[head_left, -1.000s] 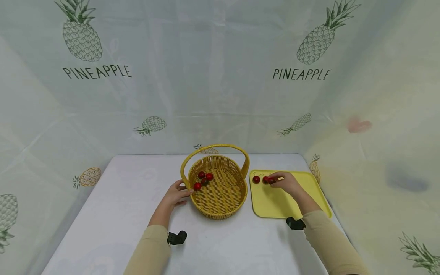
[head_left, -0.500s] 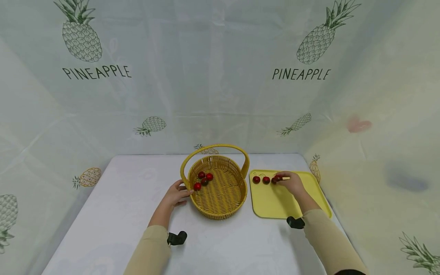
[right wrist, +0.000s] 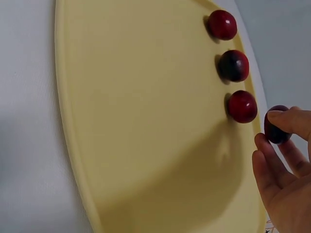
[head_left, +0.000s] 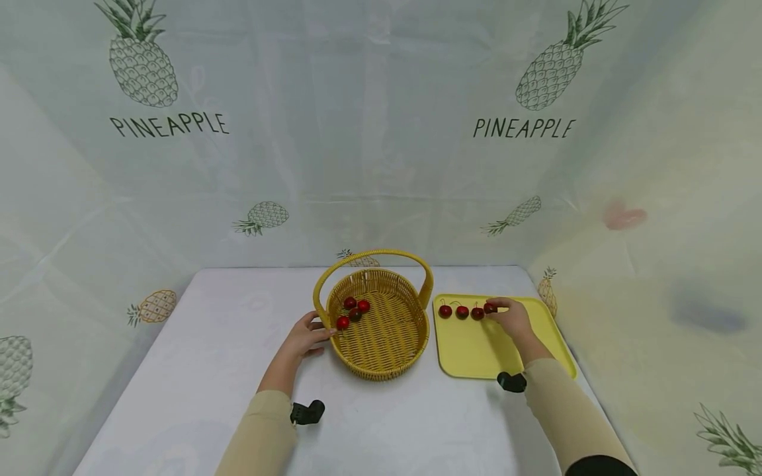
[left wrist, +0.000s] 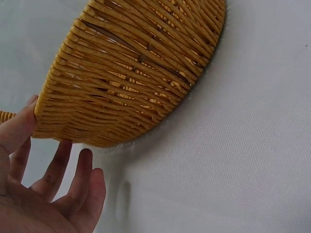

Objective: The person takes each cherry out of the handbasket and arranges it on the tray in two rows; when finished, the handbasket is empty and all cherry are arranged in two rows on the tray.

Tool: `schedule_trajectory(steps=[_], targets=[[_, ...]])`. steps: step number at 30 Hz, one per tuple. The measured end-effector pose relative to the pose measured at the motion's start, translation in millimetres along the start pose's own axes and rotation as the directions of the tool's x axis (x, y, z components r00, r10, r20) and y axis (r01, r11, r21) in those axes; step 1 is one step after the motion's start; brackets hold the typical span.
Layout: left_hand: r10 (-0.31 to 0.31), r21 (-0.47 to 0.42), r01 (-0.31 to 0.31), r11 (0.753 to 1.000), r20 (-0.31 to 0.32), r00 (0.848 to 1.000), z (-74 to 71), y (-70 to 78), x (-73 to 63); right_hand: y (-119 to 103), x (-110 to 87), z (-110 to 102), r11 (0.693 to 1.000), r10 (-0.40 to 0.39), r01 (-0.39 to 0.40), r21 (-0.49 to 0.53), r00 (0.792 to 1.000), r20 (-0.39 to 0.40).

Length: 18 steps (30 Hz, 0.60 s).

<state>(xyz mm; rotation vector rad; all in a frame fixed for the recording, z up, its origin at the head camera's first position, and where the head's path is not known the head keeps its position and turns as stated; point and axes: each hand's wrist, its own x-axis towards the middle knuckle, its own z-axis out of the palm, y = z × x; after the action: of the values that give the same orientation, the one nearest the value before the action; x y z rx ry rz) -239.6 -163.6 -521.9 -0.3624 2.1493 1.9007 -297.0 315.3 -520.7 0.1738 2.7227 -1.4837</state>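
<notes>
A round yellow wicker basket (head_left: 381, 370) with an arched handle stands mid-table, several red and dark cherries (head_left: 355, 315) at the left of its inside. My left hand (head_left: 305, 337) holds its left rim; in the left wrist view the thumb lies over the rim (left wrist: 48, 80) and fingers are beneath, outside the wall. Over the far part of the yellow tray (head_left: 470, 350), my right hand (head_left: 513, 319) pinches a dark red cherry (right wrist: 278, 127) between thumb and fingers. To its left, three cherries lie in a row along the tray's far edge, the nearest being a red one (right wrist: 242, 106).
Both containers stand on a white table (head_left: 369, 423), the tray right of the basket with a narrow gap between. The basket's handle (head_left: 375, 252) arches up over its far side. Behind the table hangs a pineapple-print curtain (head_left: 381, 165).
My right hand has shifted right along the tray's far edge with the pinched cherry, and the third cherry in the row now shows fully. The left hand and basket stay put.
</notes>
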Motion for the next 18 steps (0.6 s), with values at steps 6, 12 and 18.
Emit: schedule_trajectory(steps=[6, 12, 18], targets=[[0.0, -0.006, 0.0, 1.0, -0.001, 1.0, 0.4, -1.1, 0.6, 7, 2.3, -2, 0.999, 0.015, -0.016, -0.034, 1.0, -0.015], [0.004, -0.006, -0.004, 1.0, 0.007, 1.0, 0.2, -0.3, 0.5, 12, 4.1, -5, 0.999, 0.033, -0.033, -0.041, 0.999, -0.012], [0.005, -0.002, -0.005, 1.0, 0.004, 1.0, -0.3, 1.7, 0.1, 17, 8.1, -5, 0.999, 0.022, -0.022, -0.033, 1.0, 0.005]])
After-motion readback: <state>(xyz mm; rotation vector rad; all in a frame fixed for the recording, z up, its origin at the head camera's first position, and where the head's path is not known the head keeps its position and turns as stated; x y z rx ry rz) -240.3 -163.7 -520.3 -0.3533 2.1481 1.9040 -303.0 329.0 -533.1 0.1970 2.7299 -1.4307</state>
